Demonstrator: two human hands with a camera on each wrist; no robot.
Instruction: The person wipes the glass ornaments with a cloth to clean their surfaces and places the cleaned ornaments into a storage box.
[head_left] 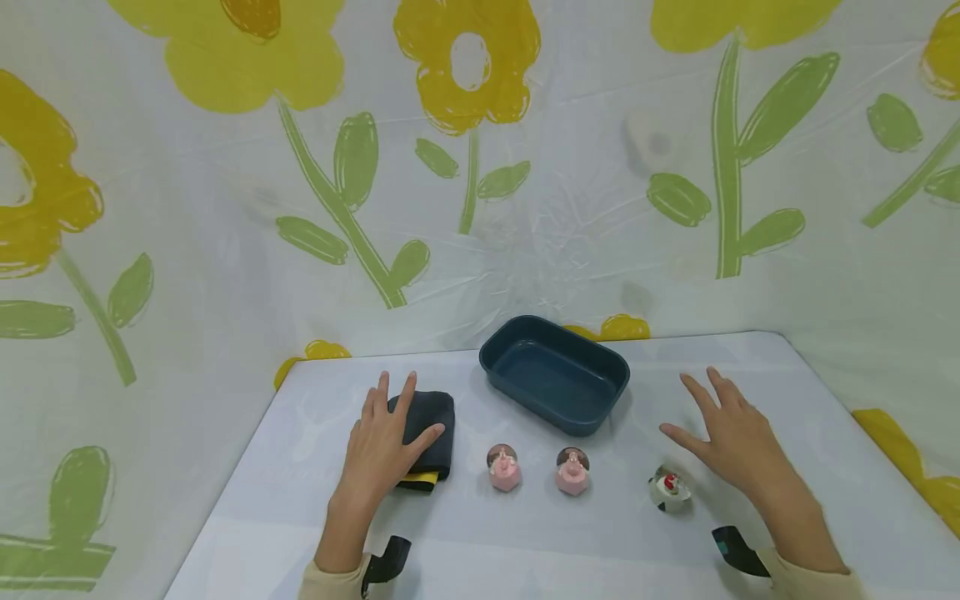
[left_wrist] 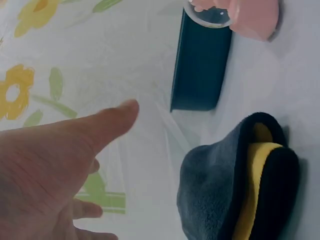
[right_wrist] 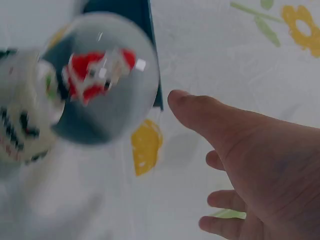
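My left hand (head_left: pixel 377 446), fingers spread, overlaps a folded dark grey cloth (head_left: pixel 435 425) with a yellow inner side in the head view. In the left wrist view the cloth (left_wrist: pixel 215 185) lies apart from the thumb. My right hand (head_left: pixel 733 442) is held with fingers apart, nothing in it, up and right of a snow globe (head_left: pixel 670 490) on a white base. A Santa figure shows inside that globe (right_wrist: pixel 120 115) in the right wrist view. Two snow globes with pink bases, a left one (head_left: pixel 504 468) and a right one (head_left: pixel 572 472), stand between the hands.
A dark teal rectangular dish (head_left: pixel 555 367) sits at the back middle of the white table (head_left: pixel 540 542), turned at an angle. Behind the table hangs a white sheet (head_left: pixel 570 208) printed with yellow flowers. Black wrist mounts are on both forearms.
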